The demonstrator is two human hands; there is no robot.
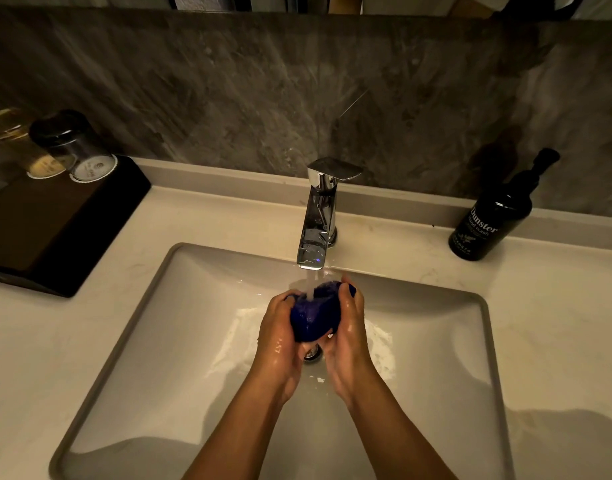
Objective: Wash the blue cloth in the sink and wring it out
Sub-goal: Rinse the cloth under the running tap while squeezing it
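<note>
The blue cloth (315,312) is bunched into a wet ball over the middle of the white sink (152,341). My left hand (278,344) grips its left side and my right hand (349,341) grips its right side, fingers curled over the top. Water runs from the chrome tap (318,216) straight onto the cloth. The drain (312,353) shows just below the cloth, between my palms. Both hands are wet.
A black hand wash bottle (495,216) stands on the counter at the back right. A dark tray (55,220) with upturned glasses (74,147) sits at the back left. A grey stone wall rises behind the tap.
</note>
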